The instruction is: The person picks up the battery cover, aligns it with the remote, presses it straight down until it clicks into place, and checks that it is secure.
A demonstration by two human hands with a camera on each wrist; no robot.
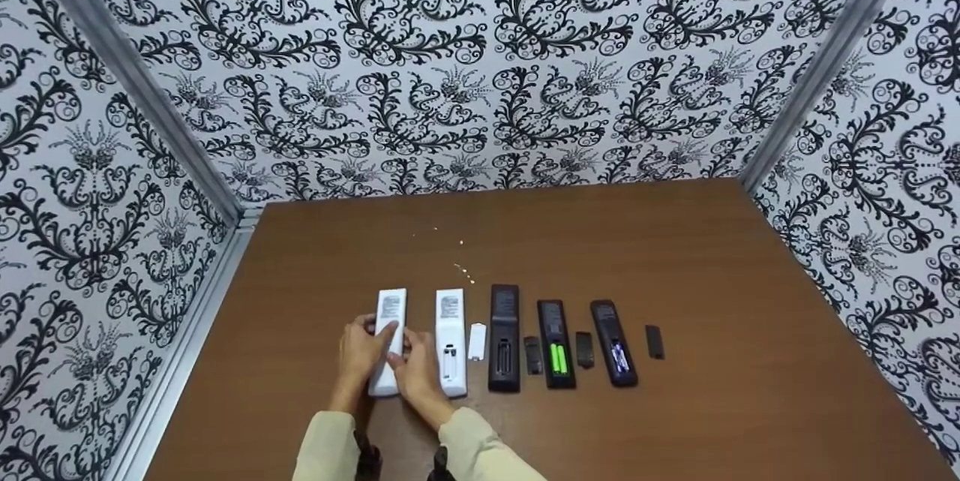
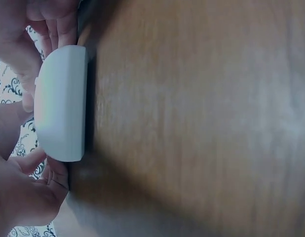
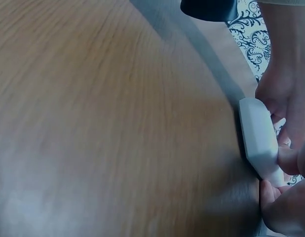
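Observation:
A white remote control (image 1: 385,380) lies face down on the brown table, its near end filling the middle of the hands' gap in the left wrist view. My left hand (image 1: 360,350) grips it from the left, fingers along the side and thumb across its back. From the other side my right hand (image 1: 421,374) holds its right edge, with the thumb on the back. Both wrist views show fingertips low at the sides of the remote, close to the table. No open battery slot shows on this one; the hands partly cover its back.
To the right lie another white remote (image 1: 450,305) and several black ones, such as a remote (image 1: 505,301), battery compartments exposed. Green batteries (image 1: 558,358) fill one. Loose covers, a white cover (image 1: 477,341) and a dark cover (image 1: 655,342) among them, lie between and beside. Patterned walls enclose the table.

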